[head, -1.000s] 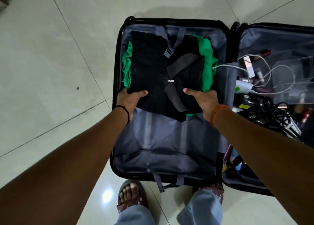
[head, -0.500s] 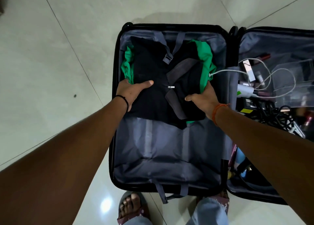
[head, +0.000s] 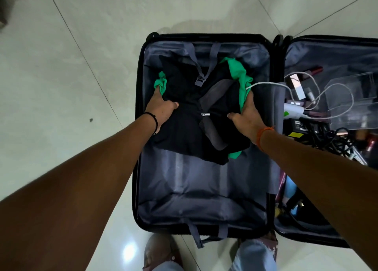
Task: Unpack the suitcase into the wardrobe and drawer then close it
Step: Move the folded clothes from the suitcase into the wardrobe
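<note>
- 2 hands are in the left half of the open suitcase point(head: 143, 168), one at each side of the stack of folded clothes point(head: 190, 131) that lies toward its far end.
- The left hand point(head: 160, 109) has its fingers pushed down under the stack's left edge beside a green garment point(head: 161, 84), thumb on top of the black cloth, so it grips the pile.
- The stack looks soft and light, with a black layer over green; I judge it will sag and slide apart unless both hands reach well under it and lift together.
- A grey strap with a buckle point(head: 199, 81) lies across the top and may snag.
- The right hand point(head: 245, 115) clasps the right edge, fingers under the green cloth, thumb on the black.
- A white cable point(head: 266, 83) touches that edge.
- In the right half, a black power adapter point(head: 300, 125) bears a label too small to read; no brand is legible.
</note>
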